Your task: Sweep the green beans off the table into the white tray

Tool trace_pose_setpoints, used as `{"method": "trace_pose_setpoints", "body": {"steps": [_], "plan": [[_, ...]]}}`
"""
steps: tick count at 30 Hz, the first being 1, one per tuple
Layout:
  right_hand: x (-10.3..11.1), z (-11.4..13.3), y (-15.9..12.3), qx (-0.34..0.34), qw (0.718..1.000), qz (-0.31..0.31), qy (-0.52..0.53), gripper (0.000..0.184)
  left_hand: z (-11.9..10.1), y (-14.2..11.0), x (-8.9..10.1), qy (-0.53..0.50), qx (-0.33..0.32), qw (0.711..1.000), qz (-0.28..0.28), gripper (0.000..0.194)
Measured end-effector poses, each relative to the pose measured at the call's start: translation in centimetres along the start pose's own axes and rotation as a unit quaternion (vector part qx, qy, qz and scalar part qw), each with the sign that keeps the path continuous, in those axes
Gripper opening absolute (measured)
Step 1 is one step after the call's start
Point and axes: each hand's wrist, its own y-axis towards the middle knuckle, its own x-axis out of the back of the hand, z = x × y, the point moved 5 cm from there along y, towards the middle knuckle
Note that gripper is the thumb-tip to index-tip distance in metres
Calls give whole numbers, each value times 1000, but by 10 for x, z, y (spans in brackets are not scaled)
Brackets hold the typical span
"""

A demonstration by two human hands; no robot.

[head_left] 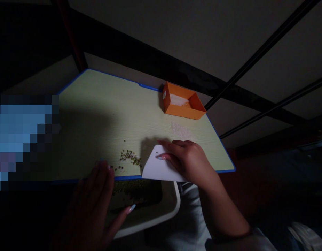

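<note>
On my feed the pale-green counter (103, 92) is the largest thing, and I place everything by the orange box (185, 112) at its far edge. Well to the wearer's side of that box, below the counter's near edge, sits a white-rimmed bin (179, 198).

Left of the box and much nearer the wearer, I have the left hand (94, 198), its fingers together and thumb spread, a wide grip with nothing in it that I can see. The right hand (193, 160) is on the near side of the box; its grip is narrow, pinching a white scraper (158, 169) that reaches the counter's blue edge.

A thin patch of pale grains (181, 130) lies just on the near side of the box, and more of them rest inside it. Smallest are the green seeds (136, 160), a loose scatter nearer the wearer than the box and to its left, between left hand and scraper; many others are down in the bin. I judge the separating mostly done, with that scatter and the pale patch left on the counter.
</note>
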Motion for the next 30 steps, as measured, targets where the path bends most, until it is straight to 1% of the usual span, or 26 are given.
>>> {"method": "trace_pose_setpoints", "body": {"steps": [3,6,9,12,15,19,22,30], "plan": [[6,-1,-4,0,1000,-28,6,38,-1,0,1,11,-12,1000,-8,91],[12,-6,-11,-32,997,-65,14,37,-2,1,2,18,-20,1000,-16,91],[14,-9,-16,-67,994,-82,9,37,-2,1,2,4,-13,1000,-18,91],[10,-8,-16,-76,994,-78,1,38,-1,0,1,-15,3,1000,-12,90],[6,-5,-12,-73,995,-68,-10,37,-1,0,0,-8,6,1000,-7,88],[3,-2,-6,-68,996,-55,-25,37,-1,0,1,-8,-1,1000,-20,88],[2,0,-4,-63,997,-48,-27,37,0,-1,2,-20,6,1000,-24,87],[4,7,-8,-35,999,-41,-4,38,1,-1,1,-34,24,999,9,88]]}}
